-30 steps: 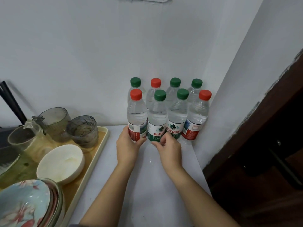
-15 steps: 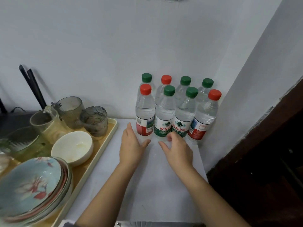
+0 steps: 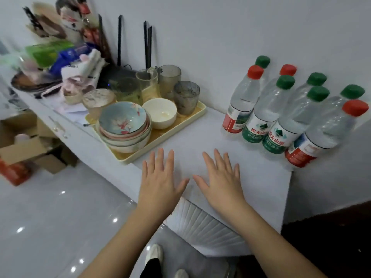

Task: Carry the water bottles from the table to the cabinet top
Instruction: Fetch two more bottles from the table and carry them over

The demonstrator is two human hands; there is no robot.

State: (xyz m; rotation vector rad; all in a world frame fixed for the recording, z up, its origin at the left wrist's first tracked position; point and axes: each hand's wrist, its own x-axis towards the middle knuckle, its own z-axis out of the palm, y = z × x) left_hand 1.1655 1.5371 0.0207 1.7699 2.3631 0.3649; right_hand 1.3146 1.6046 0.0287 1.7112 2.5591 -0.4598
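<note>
Several clear water bottles with red and green caps stand packed in two rows on the white cabinet top, in the corner against the wall at the right. My left hand and my right hand hover flat over the cabinet's front edge, fingers spread, holding nothing. Both hands are well clear of the bottles, down and to their left.
A yellow tray on the cabinet holds stacked bowls, a white bowl and several glass cups. Cloths and clutter lie further left. Cardboard boxes sit on the glossy floor. My shoes show below.
Both hands have let go of the front bottles and drawn back to the cabinet's front edge, fingers spread. The view has swung left and tilted, so the bottles now sit at the right.
</note>
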